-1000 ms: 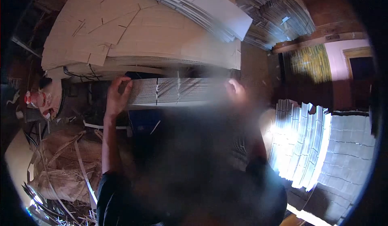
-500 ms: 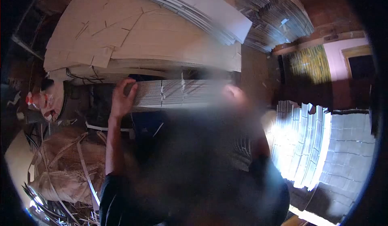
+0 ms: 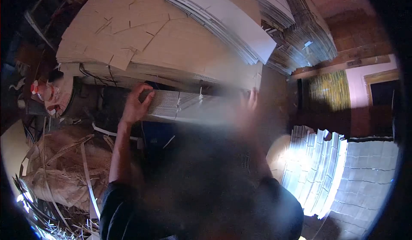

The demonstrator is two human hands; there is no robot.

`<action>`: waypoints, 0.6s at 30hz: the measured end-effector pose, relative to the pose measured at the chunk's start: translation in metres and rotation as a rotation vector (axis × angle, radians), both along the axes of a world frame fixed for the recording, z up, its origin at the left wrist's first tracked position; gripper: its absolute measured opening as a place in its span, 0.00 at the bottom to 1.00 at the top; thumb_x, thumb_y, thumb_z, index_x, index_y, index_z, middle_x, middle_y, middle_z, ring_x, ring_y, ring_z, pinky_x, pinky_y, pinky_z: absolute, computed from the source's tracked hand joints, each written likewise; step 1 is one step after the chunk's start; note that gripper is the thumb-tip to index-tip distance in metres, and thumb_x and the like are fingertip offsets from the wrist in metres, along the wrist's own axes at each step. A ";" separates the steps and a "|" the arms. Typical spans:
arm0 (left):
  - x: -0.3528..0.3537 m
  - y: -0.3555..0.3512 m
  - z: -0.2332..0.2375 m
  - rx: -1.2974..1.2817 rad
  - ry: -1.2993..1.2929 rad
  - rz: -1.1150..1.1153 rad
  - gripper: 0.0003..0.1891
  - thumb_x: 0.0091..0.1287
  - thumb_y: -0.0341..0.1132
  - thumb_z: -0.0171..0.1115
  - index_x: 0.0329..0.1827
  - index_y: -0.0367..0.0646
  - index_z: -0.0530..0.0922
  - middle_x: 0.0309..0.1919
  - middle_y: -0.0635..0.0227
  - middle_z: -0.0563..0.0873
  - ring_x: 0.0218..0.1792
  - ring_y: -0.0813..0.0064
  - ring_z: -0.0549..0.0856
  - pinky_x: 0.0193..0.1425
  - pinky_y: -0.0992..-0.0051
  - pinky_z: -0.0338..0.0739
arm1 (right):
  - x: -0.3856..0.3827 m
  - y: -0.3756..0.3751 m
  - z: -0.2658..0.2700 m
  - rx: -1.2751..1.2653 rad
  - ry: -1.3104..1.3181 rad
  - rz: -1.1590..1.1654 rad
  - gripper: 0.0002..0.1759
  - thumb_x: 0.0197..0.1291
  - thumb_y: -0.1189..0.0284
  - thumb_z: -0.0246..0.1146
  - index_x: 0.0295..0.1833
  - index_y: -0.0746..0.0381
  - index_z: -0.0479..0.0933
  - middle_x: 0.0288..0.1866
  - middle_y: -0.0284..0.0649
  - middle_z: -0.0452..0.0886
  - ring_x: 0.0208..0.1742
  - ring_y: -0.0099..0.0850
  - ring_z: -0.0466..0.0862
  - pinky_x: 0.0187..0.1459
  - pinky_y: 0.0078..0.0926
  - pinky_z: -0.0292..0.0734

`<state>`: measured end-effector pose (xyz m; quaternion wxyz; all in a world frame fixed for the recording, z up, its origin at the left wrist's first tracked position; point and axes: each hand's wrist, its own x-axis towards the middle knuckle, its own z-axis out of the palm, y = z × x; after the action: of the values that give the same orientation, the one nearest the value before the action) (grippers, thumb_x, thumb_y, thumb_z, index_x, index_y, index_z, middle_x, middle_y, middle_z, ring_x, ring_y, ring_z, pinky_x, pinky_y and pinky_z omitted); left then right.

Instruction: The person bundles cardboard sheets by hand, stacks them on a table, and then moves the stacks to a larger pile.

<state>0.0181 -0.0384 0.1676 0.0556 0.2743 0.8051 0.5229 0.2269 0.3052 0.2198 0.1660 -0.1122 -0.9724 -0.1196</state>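
A stack of cardboard sheets [image 3: 165,105], seen edge-on with its layered edges showing, spans the space between my two hands. My left hand [image 3: 138,105] grips the stack's left end, thumb and fingers curled round the upper corner. At the right end, my right hand [image 3: 249,105] presses against the stack with its fingers pointing up; a hazy blur covers part of it and that end. Just beyond the stack lies a broad pile of flat brown cardboard [image 3: 171,47], its front edge close to my fingertips.
White-topped cardboard strips [image 3: 223,19] lie on the brown pile. More bundled sheets [image 3: 304,38] stand at the upper right. Brightly lit stacked cardboard [image 3: 315,171] is on the right. A brown wrapped bundle [image 3: 64,167] with loose straps sits at the lower left.
The whole view has shifted, so the surroundings sit lower. My right hand's fingers now point up at the stack's right end; my left hand keeps its hold.
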 end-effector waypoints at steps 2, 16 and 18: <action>-0.002 -0.003 -0.007 0.002 -0.011 -0.019 0.10 0.70 0.32 0.67 0.50 0.40 0.80 0.49 0.58 0.83 0.54 0.62 0.83 0.63 0.66 0.74 | 0.001 0.012 -0.005 -0.480 0.051 -0.041 0.36 0.70 0.60 0.62 0.76 0.67 0.61 0.83 0.65 0.45 0.82 0.58 0.49 0.78 0.55 0.47; -0.010 -0.007 -0.006 0.133 -0.135 -0.049 0.12 0.73 0.37 0.65 0.53 0.41 0.81 0.57 0.62 0.82 0.60 0.64 0.81 0.66 0.68 0.72 | 0.018 0.068 -0.091 -2.385 0.542 -0.118 0.58 0.66 0.26 0.25 0.84 0.63 0.47 0.84 0.41 0.56 0.81 0.37 0.60 0.80 0.40 0.50; -0.010 -0.006 -0.004 0.183 -0.221 -0.043 0.12 0.73 0.38 0.64 0.53 0.41 0.81 0.58 0.62 0.82 0.61 0.66 0.80 0.66 0.69 0.72 | 0.022 0.072 -0.097 -2.333 0.493 -0.199 0.56 0.67 0.26 0.27 0.84 0.60 0.50 0.82 0.40 0.60 0.78 0.37 0.64 0.79 0.38 0.54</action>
<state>0.0083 -0.0441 0.1637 0.1298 0.2362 0.7368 0.6200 0.2494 0.3769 0.1229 0.1362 -0.2898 -0.4235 0.8474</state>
